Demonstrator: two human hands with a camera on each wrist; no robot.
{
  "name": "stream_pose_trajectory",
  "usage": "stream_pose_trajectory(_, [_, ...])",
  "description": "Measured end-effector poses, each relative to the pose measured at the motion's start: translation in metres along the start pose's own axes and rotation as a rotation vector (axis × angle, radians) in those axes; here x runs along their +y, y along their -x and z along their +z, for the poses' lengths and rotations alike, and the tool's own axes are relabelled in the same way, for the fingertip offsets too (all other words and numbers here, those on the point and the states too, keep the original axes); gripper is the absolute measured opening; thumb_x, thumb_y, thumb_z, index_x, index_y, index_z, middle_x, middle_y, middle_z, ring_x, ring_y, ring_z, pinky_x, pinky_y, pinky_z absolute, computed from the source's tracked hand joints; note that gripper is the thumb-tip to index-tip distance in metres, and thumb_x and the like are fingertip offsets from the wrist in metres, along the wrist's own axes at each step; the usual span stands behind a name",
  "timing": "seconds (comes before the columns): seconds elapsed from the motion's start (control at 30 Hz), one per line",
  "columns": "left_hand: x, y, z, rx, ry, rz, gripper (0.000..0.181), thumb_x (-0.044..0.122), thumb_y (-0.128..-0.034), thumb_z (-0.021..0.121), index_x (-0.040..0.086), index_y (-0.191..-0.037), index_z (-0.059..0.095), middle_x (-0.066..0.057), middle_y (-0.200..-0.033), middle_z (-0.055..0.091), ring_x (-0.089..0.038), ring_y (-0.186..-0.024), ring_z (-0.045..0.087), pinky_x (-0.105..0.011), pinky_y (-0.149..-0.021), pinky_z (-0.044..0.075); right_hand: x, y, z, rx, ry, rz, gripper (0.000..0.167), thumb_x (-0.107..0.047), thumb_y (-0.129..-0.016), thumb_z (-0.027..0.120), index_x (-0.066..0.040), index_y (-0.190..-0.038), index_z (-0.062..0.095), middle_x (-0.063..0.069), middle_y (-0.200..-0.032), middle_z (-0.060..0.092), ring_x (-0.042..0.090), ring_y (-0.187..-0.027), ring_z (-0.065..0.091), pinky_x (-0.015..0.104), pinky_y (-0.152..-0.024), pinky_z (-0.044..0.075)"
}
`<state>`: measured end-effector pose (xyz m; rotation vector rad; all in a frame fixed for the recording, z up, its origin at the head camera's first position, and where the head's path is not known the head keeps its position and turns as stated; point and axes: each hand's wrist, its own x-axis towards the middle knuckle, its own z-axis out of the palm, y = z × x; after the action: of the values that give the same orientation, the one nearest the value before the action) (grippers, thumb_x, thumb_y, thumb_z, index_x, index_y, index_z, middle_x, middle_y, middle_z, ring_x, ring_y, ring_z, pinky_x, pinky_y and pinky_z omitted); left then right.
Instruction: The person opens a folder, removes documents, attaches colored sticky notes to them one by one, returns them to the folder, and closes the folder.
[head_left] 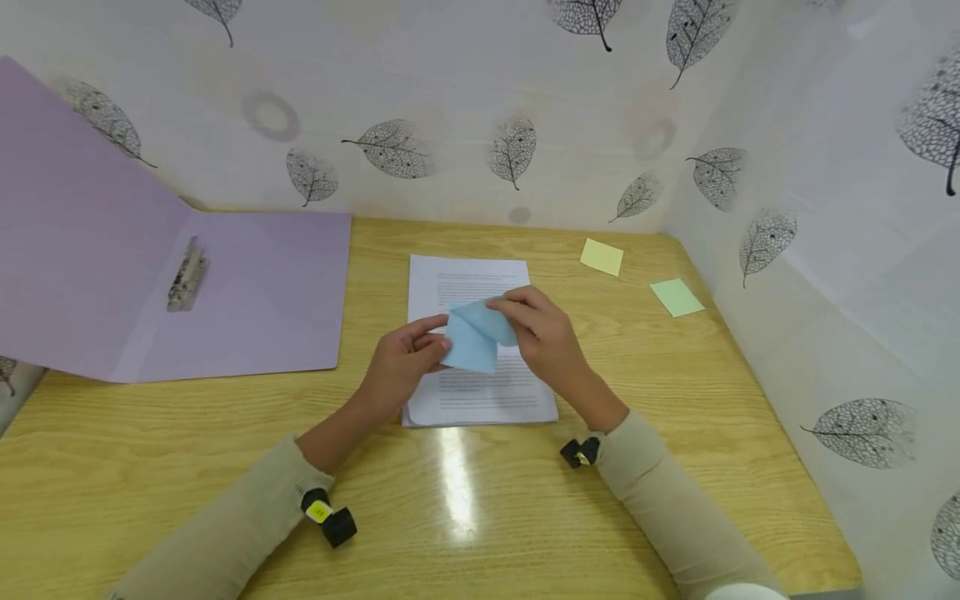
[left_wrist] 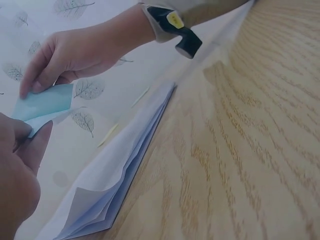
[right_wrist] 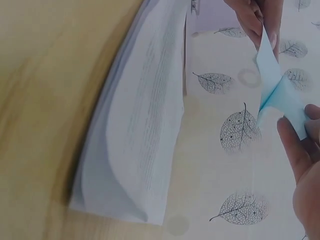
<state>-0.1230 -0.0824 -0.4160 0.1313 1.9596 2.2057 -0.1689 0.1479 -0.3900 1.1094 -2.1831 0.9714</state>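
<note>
Blue paper between left grip and right grip

The head view looks down across the tabletop; both wrist views, nearer and tilted, share the blue paper.

Lt. blue paper is being held up at both ends: its upper end is being gripped by the L hand at top of view, its lower end is being pinched by the R hand nr. the R edge. Two flaps are being parted by a slanted line; whether 1 sheet or 2 can't be told. A stack of printed sheets w/ curled corners is being borne by the wood table. Pt. of a purple folder is being shown up top; the leaf-print wall is being partly covered by hands + paper.
</note>
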Motion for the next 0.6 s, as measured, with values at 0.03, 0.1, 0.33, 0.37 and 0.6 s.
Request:
stream_pose_trajectory(0.03, [0.000, 0.000, 0.000, 0.002, -0.007, -0.001, 0.042, 0.011, -0.0995, 0.064, 0.002, -0.140, 0.056, -0.014, -0.110, 0.071, -0.011, -0.095, 0.072, -0.035, -0.086, 0.060, 0.002, 0.000, -0.001, 0.013, -0.004, 0.011, 0.022, 0.011, -0.094, 0.060, 0.003, -0.107, 0.076, 0.015, -0.102, 0.066, 0.024, -0.091, 0.066, 0.035, -0.075, 0.059])
stream_pose_trajectory(0.1, [-0.001, 0.000, 0.000, 0.008, -0.016, -0.008, 0.042, 0.011, -0.0988, 0.065, 0.002, -0.139, 0.058, -0.012, -0.107, 0.071, -0.011, -0.093, 0.071, -0.038, -0.087, 0.060, 0.004, 0.000, -0.003, 0.033, -0.009, 0.033, 0.021, 0.012, -0.094, 0.061, 0.003, -0.106, 0.076, 0.015, -0.102, 0.066, 0.024, -0.092, 0.066, 0.033, -0.076, 0.059])
stream_pose_trajectory(0.33, [-0.001, 0.002, -0.002, -0.006, -0.050, -0.005, 0.042, 0.013, -0.0985, 0.066, 0.003, -0.138, 0.059, -0.012, -0.108, 0.070, -0.012, -0.092, 0.071, -0.043, -0.090, 0.059, 0.010, 0.001, -0.010, 0.077, -0.040, 0.115, 0.022, 0.010, -0.095, 0.061, 0.001, -0.106, 0.077, 0.015, -0.103, 0.068, 0.024, -0.091, 0.065, 0.019, -0.077, 0.053])
stream_pose_trajectory(0.37, [-0.002, 0.003, -0.003, -0.008, -0.060, -0.002, 0.042, 0.014, -0.0987, 0.066, 0.003, -0.139, 0.058, -0.013, -0.108, 0.070, -0.012, -0.092, 0.071, -0.042, -0.090, 0.059, 0.010, 0.001, -0.010, 0.083, -0.050, 0.134, 0.022, 0.010, -0.095, 0.061, 0.000, -0.106, 0.077, 0.014, -0.103, 0.068, 0.023, -0.091, 0.064, 0.018, -0.076, 0.051])
stream_pose_trajectory(0.6, [-0.006, 0.008, -0.010, 0.010, -0.097, -0.004, 0.044, 0.021, -0.0990, 0.067, 0.007, -0.140, 0.057, -0.014, -0.112, 0.069, -0.015, -0.097, 0.071, -0.041, -0.090, 0.059, 0.011, 0.003, -0.014, 0.119, -0.142, 0.311, 0.020, 0.002, -0.097, 0.061, -0.002, -0.110, 0.077, 0.013, -0.110, 0.070, 0.017, -0.087, 0.057, 0.014, -0.071, 0.044])
